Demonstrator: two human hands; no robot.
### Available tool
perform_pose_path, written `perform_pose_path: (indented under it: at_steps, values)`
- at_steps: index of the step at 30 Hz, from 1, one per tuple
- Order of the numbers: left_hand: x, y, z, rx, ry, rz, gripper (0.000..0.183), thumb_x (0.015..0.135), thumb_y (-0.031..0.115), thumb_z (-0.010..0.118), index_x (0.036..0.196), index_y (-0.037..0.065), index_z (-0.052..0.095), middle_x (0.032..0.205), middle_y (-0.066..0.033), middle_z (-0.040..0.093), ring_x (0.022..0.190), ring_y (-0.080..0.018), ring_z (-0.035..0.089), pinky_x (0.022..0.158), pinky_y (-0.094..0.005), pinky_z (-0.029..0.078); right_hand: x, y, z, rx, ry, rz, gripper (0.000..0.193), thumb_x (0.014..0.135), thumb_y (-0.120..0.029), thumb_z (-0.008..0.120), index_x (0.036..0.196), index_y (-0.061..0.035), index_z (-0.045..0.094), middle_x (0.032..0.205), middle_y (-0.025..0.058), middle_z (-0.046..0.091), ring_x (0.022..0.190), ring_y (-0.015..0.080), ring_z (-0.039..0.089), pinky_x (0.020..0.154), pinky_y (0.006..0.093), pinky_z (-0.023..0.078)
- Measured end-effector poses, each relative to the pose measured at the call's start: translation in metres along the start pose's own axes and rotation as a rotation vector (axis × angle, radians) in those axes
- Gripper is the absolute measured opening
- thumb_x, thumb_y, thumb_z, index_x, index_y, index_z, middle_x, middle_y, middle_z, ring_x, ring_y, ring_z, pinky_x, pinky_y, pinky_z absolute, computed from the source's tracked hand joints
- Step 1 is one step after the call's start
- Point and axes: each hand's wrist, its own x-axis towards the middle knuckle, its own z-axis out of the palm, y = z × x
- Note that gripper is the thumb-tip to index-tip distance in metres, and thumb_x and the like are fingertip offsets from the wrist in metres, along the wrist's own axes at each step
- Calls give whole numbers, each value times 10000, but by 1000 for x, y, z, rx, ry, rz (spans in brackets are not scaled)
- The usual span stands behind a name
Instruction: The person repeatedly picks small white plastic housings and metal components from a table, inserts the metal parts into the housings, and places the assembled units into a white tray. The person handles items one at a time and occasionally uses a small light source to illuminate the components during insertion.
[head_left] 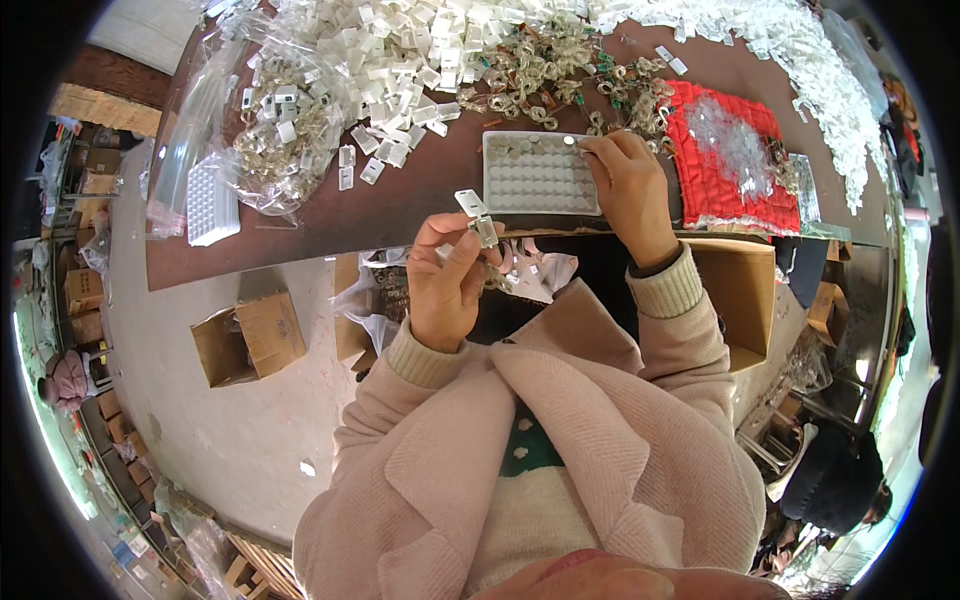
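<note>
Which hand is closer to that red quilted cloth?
Right. The right hand, at the white tray's far-right corner, is just left of the red quilted cloth; the left hand is farther left, by the tray's near-left corner.

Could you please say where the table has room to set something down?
Bare brown tabletop shows between the clear bag and white tray, beyond the left hand, and between the red cloth and the white heap at right. The far side is crowded with white cases and jumbled pieces; the right hand crosses the gap between tray and cloth.
</note>
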Motion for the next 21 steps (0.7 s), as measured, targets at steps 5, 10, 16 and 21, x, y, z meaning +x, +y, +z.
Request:
perform_pose_path:
  at_steps: [5,10,16,21]
  values:
    - [-1,1,-1,-15,-22,8,105,1008,82,575,1111,66,588,1066,-201,705,732,-112,646,382,-141,348,0,-1,3,-46,-12,-42,174,809,-8,636,975,-56,657,895,98,614,898,308,620,750,400,527]
    - [0,1,-3,-43,-38,-3,104,1007,80,576,1108,67,593,1081,-206,706,731,-116,649,378,-143,347,3,-2,5,-98,-20,-51,151,802,2,626,947,-40,643,911,112,615,895,312,615,767,407,523]
    - [0,-1,-3,-67,-49,-13,109,1003,83,586,1110,69,598,1090,-212,705,726,-119,651,375,-144,338,3,-5,4,38,-42,-82,184,805,5,630,978,-53,647,928,113,617,912,316,619,778,411,519]
    - [0,-1,-2,-69,-49,-6,111,1000,82,590,1110,71,600,1088,-212,705,726,-120,653,376,-148,331,2,-5,1,21,29,-6,254,789,10,643,1024,-79,682,916,97,615,911,307,622,762,409,522]
